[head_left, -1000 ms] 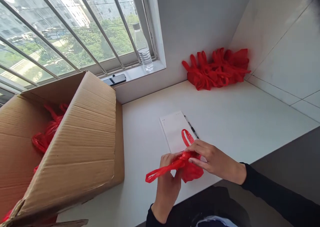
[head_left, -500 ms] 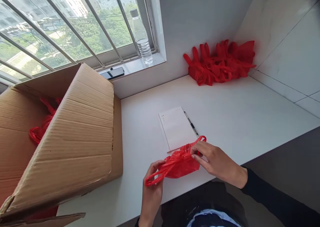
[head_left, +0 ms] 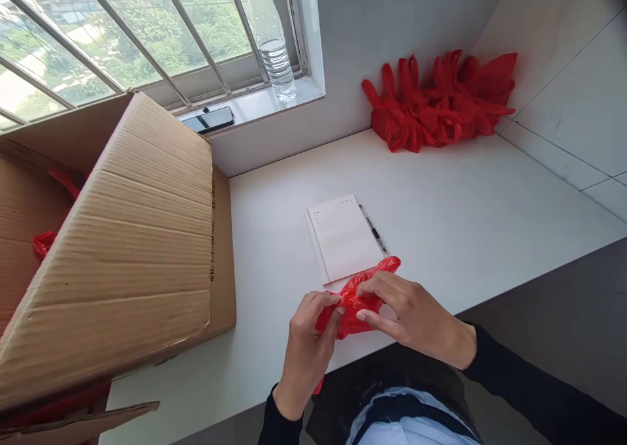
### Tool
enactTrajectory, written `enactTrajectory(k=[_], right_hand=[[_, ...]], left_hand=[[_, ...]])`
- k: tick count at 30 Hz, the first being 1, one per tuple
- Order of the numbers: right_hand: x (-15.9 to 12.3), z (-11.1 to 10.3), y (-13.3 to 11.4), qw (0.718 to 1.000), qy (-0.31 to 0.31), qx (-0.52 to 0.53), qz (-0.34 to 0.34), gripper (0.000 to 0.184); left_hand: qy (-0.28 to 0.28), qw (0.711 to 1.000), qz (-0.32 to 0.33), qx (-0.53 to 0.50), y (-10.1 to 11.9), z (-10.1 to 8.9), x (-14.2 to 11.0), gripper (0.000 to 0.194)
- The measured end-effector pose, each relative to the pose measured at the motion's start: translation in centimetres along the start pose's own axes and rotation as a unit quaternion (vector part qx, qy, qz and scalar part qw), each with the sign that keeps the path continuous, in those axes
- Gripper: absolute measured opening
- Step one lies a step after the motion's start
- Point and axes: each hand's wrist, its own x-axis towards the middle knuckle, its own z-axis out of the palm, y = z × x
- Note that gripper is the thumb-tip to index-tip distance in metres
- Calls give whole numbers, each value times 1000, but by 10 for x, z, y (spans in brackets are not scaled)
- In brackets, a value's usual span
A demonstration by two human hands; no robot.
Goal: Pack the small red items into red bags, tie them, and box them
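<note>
A crumpled red plastic bag (head_left: 365,288) is bunched between both my hands just above the white counter's (head_left: 480,216) near edge. My left hand (head_left: 308,344) grips its left side with the fingers curled round it. My right hand (head_left: 409,314) pinches its top and right side. One red handle loop sticks out past my right fingers toward the white notepad (head_left: 343,236), and a strip of the bag hangs down below my left hand.
A black pen (head_left: 373,229) lies beside the notepad. A big open cardboard box (head_left: 132,249) holding more red bags stands at the left. A heap of red bags (head_left: 441,102) sits in the back corner. A water bottle (head_left: 267,36) and a phone (head_left: 209,119) rest on the windowsill.
My hands have come closer together and bunched the bag tighter. The long handle loop that stuck out left is now drawn in under my left hand. The view has tilted downward.
</note>
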Motion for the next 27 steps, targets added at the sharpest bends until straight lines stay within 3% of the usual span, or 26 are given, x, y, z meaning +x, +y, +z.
enactTrajectory(k=[4, 9, 11, 14, 17, 19, 24, 27], right_hand=[[-5, -2, 4, 1000, 10, -5, 5, 8], [-15, -5, 8, 995, 19, 34, 90, 7], [-16, -3, 6, 993, 14, 50, 105, 10], [-12, 2, 0, 994, 13, 55, 96, 21], [-8, 5, -5, 994, 1, 61, 88, 8], [-9, 3, -6, 991, 4, 78, 107, 5], [-19, -3, -1, 973, 29, 112, 198, 3], [-19, -3, -2, 978, 47, 103, 175, 12]], left_hand=[[48, 998, -35, -20, -4, -4, -8, 19], [93, 991, -94, -29, -11, -14, -19, 22], [89, 992, -81, -29, -10, -13, -21, 22], [52, 999, -10, 11, -2, -8, -20, 35], [40, 996, 55, 65, 2, -5, -17, 23], [77, 994, 49, 61, 0, -6, -16, 10], [170, 984, -40, 27, -5, -11, -24, 12], [140, 989, -20, 41, 3, -10, -28, 23]])
